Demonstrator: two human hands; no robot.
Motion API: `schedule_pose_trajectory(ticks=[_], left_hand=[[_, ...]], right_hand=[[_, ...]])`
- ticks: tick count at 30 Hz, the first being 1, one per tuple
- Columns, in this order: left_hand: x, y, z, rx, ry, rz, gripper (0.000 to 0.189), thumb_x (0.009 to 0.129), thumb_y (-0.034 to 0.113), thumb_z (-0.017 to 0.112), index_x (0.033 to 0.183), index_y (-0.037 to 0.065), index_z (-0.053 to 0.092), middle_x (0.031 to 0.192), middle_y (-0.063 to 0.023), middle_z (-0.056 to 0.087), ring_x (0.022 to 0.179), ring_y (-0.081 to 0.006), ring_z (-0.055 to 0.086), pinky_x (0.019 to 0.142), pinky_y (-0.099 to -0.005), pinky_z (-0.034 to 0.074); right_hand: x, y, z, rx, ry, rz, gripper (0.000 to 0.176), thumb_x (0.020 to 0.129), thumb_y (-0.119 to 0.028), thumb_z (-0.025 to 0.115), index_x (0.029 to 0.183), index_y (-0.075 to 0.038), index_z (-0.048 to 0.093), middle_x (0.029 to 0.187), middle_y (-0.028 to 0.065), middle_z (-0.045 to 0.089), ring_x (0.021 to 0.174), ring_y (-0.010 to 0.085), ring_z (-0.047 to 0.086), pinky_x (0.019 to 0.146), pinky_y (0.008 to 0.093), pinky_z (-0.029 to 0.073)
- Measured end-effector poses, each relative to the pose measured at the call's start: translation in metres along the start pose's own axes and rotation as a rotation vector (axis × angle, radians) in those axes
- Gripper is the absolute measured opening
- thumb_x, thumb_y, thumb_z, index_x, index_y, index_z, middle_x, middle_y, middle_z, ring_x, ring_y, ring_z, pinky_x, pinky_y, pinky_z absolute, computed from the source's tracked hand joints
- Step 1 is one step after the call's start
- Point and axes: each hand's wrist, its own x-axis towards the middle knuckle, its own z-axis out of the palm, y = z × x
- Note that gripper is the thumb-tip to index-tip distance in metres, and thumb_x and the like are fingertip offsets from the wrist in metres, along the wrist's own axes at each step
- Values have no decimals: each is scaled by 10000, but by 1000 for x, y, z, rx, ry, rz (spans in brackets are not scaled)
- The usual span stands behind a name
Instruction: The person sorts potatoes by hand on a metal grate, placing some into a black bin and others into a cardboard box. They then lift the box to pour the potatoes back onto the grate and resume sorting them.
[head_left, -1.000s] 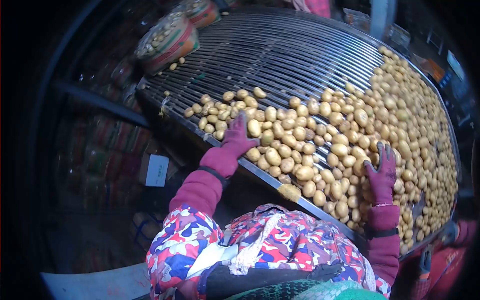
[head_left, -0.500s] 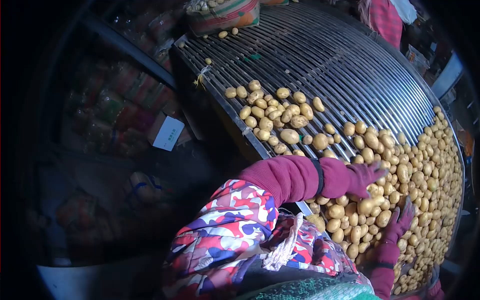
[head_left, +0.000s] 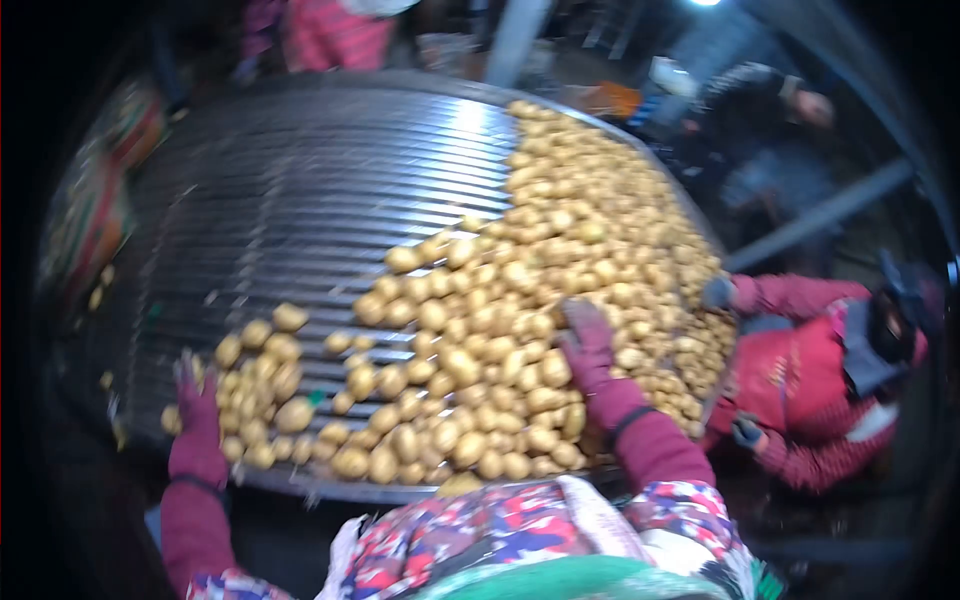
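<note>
Many yellow potatoes (head_left: 460,365) lie on a slatted metal table (head_left: 330,180), heaped densely toward the right. My left hand (head_left: 198,395), in a purple glove, is at the table's near left edge with fingers apart, beside a smaller group of potatoes (head_left: 265,375). My right hand (head_left: 588,345), gloved the same way, rests against the potatoes in the large heap. Its fingers look extended and slightly blurred, with nothing held in them.
At the right edge a person in a red apron (head_left: 785,370) has one gloved hand at the heap. Another person stands behind on the right (head_left: 770,130). Pink checked clothing (head_left: 335,35) shows beyond the far edge, and printed sacks (head_left: 110,190) at the left.
The view has turned to the right. My left hand has moved from the heap to the group of potatoes at the left; my right hand is still in the heap. More of the person at right shows.
</note>
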Motion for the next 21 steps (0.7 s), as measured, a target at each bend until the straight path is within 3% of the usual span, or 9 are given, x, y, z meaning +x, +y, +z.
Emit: schedule_pose_trajectory(ticks=[1,5,6,9,10,13,14,16,21], left_hand=[[-3,22,13,183,71,75,661,923,316,664,1503,161,386,1470,-212,437,1351,-372,438,1097,-429,391],[-24,97,68,28,1,98,714,844,394,735,1475,234,441,1472,-163,451,1316,-373,466,1084,-462,396],[-20,108,92,139,-12,137,659,851,370,725,1441,197,489,1442,-167,482,1255,-364,521,1074,-464,399],[-28,214,134,-236,-109,446,682,825,351,741,1412,99,502,1375,-169,536,1280,-349,503,1071,-455,398],[-40,249,141,-161,-7,527,652,822,344,746,1378,85,527,1324,-175,568,1259,-330,519,1068,-444,399],[-57,317,188,-686,-127,363,677,826,367,748,1375,56,504,1388,-206,494,1316,-388,437,1088,-466,375],[-57,353,167,-370,-160,474,693,839,401,729,1414,107,480,1424,-227,458,1335,-399,418,1094,-483,367],[-56,406,154,-304,-330,433,719,824,502,706,1449,243,462,1504,-226,369,1340,-431,402,1095,-501,363],[-65,463,177,-258,-420,418,787,739,520,756,1430,251,495,1507,-194,351,1297,-393,420,1041,-540,385]], right_hand=[[2,-5,-2,-62,9,28,566,824,-261,656,1372,-169,552,1312,130,583,1289,350,486,1103,485,335],[-12,-5,-4,-101,-23,68,628,834,-265,657,1434,-218,479,1384,93,520,1343,345,425,1078,482,333],[-12,-5,-1,-94,-27,81,645,830,-269,662,1443,-220,468,1399,89,509,1361,337,405,1082,485,320],[-10,-10,-6,-80,11,59,598,806,-219,689,1382,-175,536,1334,116,566,1305,355,476,1090,486,354],[-7,-6,-4,-9,5,37,574,803,-194,695,1359,-142,562,1321,137,576,1296,367,486,1107,492,350],[-9,-2,4,-22,29,62,565,801,-167,689,1352,-119,573,1294,144,604,1278,354,506,1111,471,365],[-7,-4,1,17,10,62,574,805,-172,683,1364,-120,562,1334,146,577,1292,361,489,1116,477,350],[-9,-7,1,-84,52,79,625,803,-219,697,1403,-183,528,1372,100,546,1332,348,447,1093,494,332],[-12,0,7,-162,13,126,639,800,-233,707,1411,-212,519,1381,81,533,1364,320,414,1095,478,316]])
